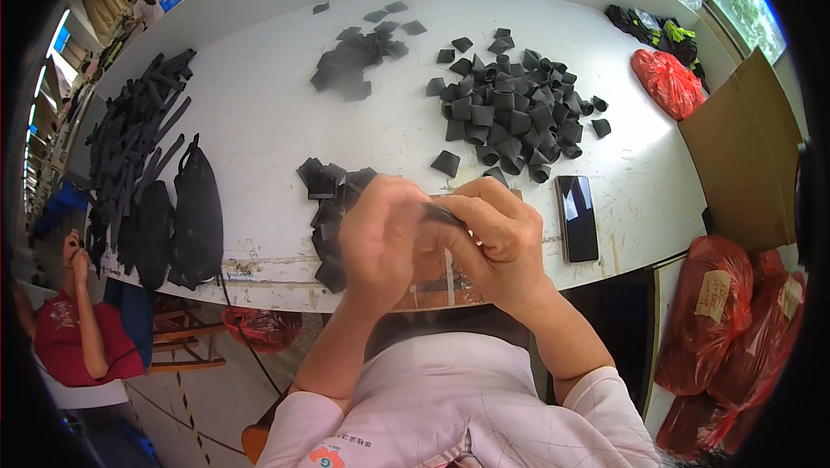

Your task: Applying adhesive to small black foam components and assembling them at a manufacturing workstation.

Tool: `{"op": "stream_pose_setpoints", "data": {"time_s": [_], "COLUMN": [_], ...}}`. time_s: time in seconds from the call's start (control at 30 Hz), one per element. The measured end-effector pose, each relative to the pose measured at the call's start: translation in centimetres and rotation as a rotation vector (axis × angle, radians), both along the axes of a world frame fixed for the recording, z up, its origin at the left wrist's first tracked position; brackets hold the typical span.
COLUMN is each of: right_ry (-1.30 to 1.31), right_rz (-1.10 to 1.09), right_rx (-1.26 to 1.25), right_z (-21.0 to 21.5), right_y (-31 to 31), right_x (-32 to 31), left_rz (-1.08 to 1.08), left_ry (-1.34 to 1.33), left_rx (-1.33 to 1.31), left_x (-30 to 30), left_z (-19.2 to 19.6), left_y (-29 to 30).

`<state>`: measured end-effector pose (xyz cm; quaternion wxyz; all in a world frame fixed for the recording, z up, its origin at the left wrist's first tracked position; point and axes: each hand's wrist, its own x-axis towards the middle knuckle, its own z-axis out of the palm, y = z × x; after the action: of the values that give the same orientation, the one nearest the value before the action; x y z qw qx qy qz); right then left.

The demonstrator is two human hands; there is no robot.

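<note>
Just above the table's front edge, my two hands meet over a small black fabric piece [443,214]. My left hand [380,230] pinches one end of it, and my right hand [501,239] grips the other end with curled fingers. Most of the piece is hidden by my fingers. Beside and partly behind my left hand lies a run of overlapping black fabric pieces [327,217]. Beyond my right hand spreads a heap of small black fabric tubes [510,109], many with a round open end. Farther back, to the left, lie flatter black pieces [346,62], partly blurred.
A phone [577,219] lies right of my hands. Black strips [138,140] and a dark cloth bundle [197,213] cover the table's left end. A red plastic bag [667,83], cardboard [748,135] and filled red bags [713,321] stand right. Another person [86,343] sits at left.
</note>
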<state>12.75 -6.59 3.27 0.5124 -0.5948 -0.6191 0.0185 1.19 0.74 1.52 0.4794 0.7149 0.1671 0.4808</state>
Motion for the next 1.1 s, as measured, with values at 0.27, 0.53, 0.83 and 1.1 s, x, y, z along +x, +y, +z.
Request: {"op": "stream_pose_setpoints", "data": {"time_s": [0.27,0.53,0.83,1.1], "right_ry": [0.029,-0.05,0.099,0.033], "right_rz": [-0.037,-0.059,-0.097,-0.054], "right_rx": [0.199,0.289,0.1,0.014], "right_z": [-3.0,-3.8,-2.4,-1.4], "right_y": [0.4,0.0,-0.4,-0.7], "right_x": [0.0,-0.5,-1.2,-0.4], "left_rz": [-0.028,-0.17,-0.051,-0.263], "left_ry": [-0.022,0.027,0.033,-0.012], "left_rx": [0.122,0.047,0.004,-0.16], "left_x": [0.3,-0.5,-0.4,0.2], "left_z": [-0.1,0.7,0.7,-0.1], "left_y": [-0.1,0.2,-0.3,1.7]}}
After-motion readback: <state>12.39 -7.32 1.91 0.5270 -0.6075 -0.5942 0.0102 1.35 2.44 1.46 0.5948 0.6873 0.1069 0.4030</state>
